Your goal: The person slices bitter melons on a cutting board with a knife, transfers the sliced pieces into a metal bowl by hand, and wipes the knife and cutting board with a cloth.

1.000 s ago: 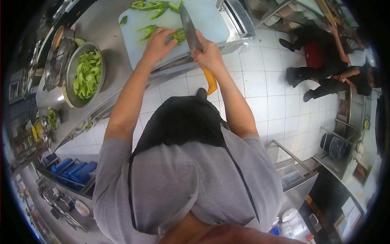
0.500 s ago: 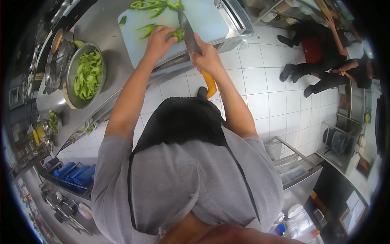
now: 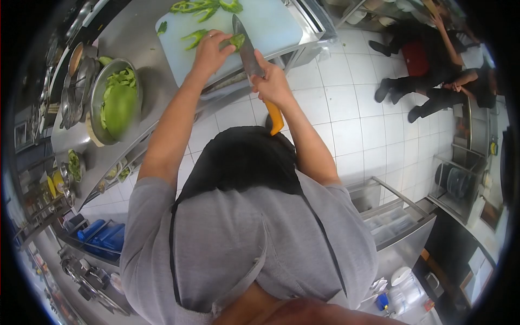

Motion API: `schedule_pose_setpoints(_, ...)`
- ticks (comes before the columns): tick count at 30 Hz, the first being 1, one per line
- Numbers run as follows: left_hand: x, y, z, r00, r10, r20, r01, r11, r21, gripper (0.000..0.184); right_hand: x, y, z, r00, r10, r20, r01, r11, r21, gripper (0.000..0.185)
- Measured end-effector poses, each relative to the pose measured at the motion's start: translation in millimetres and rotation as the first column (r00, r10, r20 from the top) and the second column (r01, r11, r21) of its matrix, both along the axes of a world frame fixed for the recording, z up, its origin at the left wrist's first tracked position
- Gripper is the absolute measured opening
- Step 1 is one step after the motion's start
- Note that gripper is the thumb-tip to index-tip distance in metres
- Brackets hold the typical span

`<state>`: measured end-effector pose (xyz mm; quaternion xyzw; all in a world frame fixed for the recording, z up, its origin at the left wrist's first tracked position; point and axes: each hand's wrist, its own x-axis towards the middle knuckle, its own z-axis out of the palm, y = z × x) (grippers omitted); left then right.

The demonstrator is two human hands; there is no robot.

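Observation:
My right hand grips a wide-bladed kitchen knife with a yellow handle, blade pointing to the far side over a white cutting board. Just left of the blade, a short green vegetable piece is held against the board by my left hand, fingers bent around its near end. More cut green vegetable pieces lie along the board's far edge, and one piece lies beside my left fingertips. The exact kind of vegetable is hard to tell.
Left of the board, a metal bowl holds green slices and a large blurred green shape. Ladles and strainers sit beyond it. Two people in dark clothes are at right across the tiled floor.
A large blurred green shape now shows over the slices in the bowl. The knife has shifted slightly left and tilts more. My left hand stays on the vegetable piece.

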<state>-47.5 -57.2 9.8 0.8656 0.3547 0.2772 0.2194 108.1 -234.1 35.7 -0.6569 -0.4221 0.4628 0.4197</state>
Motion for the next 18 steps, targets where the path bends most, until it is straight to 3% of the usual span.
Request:
schedule_pose_setpoints(11,-3,6,0,0.997,0.017,-0.075,-0.008,0.993,0.121,0.036,-22,-31,-11,0.992,0.062,-0.107,-0.063,0.998,-0.006,0.075)
schedule_pose_setpoints(15,-9,17,7,0.977,0.132,-0.167,-0.092,0.97,0.224,0.035,-17,-41,-5,0.991,0.099,0.087,-0.097,0.995,-0.023,0.075)
schedule_pose_setpoints(18,-10,23,7,0.969,0.189,-0.157,-0.131,0.939,0.318,0.035,-3,-62,6,0.986,0.128,0.11,-0.13,0.992,0.007,0.074)
